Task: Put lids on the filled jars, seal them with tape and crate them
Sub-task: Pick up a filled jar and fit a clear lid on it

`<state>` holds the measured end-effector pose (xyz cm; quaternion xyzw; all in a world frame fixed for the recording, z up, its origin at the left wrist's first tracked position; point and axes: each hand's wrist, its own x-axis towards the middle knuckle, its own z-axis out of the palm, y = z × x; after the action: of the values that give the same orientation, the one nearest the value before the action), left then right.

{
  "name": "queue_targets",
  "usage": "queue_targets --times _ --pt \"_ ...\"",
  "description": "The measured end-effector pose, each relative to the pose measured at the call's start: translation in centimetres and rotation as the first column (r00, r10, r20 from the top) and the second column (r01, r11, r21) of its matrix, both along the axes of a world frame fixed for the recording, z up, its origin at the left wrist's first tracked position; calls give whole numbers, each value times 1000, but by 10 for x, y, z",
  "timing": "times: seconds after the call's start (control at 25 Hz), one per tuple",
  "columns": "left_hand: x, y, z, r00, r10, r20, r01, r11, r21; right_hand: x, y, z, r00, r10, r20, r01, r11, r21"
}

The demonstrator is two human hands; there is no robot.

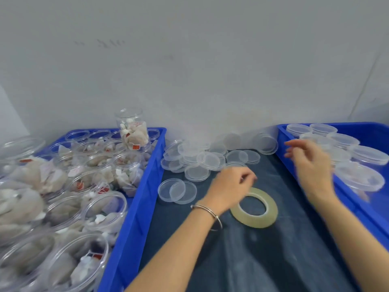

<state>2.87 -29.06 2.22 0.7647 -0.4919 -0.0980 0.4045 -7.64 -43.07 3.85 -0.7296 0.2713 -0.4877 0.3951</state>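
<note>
Two blue crates are shown flanking a dark mat [263, 260]. The left crate [134, 218] is packed with open clear jars [105, 209] filled with pale sachets bearing red tags; one further filled jar [133, 131] is stood on top of the others at the back. The right crate [357, 207] is occupied by jars already lidded [359, 175]. Loose clear lids [195, 159] are heaped on the mat by the wall, with two more [176, 191] set apart nearer the left crate. A tape roll [254, 207] is laid flat on the mat. The left hand [229, 186] is held over the roll's far edge with fingers curled; whether anything is pinched cannot be told. The right hand [311, 163], blurred, is raised over the right crate's rim, fingers loosely spread, nothing grasped.
</note>
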Motion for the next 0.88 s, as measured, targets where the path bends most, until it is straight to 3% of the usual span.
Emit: queue_targets --times 0.12,0.24,0.36,0.44,0.56,0.76,0.88 --pt "36 48 19 972 230 34 -230 973 -11 69 76 -14 955 295 -22 -293 953 69" --pt "51 99 28 868 462 185 -472 882 13 119 144 -31 861 503 -74 -493 862 118" --pt "61 151 28 679 641 357 -703 708 65 145 194 -44 744 643 -180 -632 765 123" --pt "64 173 28 611 687 394 -792 545 276 154 213 -50 653 703 -281 -719 692 63" --pt "68 182 23 642 682 351 -737 422 528 157 218 -53 579 696 -424 -774 633 -18" --pt "82 185 18 788 522 327 -576 436 691 152 207 -52 501 672 -546 -826 560 -69" --pt "83 191 22 796 525 300 -575 503 645 150 207 -52 473 671 -570 -829 559 -30"
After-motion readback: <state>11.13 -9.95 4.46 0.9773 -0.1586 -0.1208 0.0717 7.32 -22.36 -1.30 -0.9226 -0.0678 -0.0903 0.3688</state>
